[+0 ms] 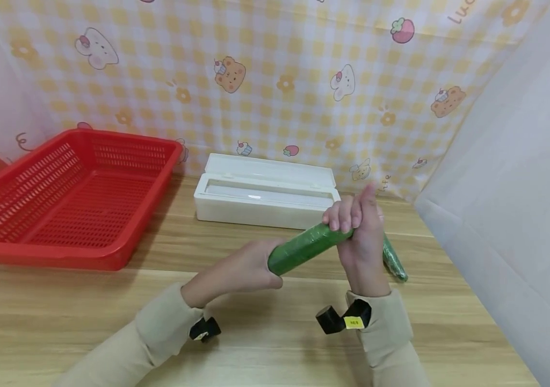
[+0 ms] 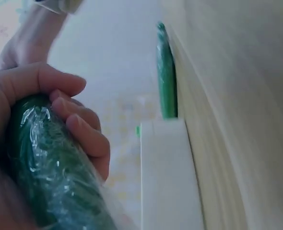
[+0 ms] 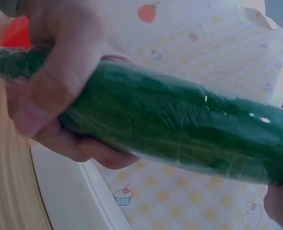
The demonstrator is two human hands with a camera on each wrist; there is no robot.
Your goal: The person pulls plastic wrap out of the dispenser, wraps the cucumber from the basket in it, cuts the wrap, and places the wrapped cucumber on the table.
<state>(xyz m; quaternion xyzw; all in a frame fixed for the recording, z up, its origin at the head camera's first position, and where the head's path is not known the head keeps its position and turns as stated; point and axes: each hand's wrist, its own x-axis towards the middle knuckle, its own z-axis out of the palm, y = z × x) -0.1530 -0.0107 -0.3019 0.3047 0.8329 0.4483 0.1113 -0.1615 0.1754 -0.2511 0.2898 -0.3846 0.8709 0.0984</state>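
Observation:
A cucumber (image 1: 306,247) wrapped in clear plastic film is held slantwise above the table between both hands. My left hand (image 1: 251,266) grips its lower, nearer end, thumb and fingers wrapped round it in the right wrist view. At the upper end, my right hand (image 1: 359,231) curls its fingers over the cucumber, thumb pointing up. Creased film glints on the cucumber (image 2: 55,167) in the left wrist view. Behind the right wrist, a second wrapped cucumber (image 1: 393,260) lies on the table, partly hidden by that arm in the head view.
A long white box (image 1: 255,210), apparently a cling film dispenser, stands behind the hands with its lid raised. To the left sits a red slotted basket (image 1: 115,252). The wooden table (image 1: 265,344) meets a checked cloth (image 1: 280,107) at the back and a white panel at right.

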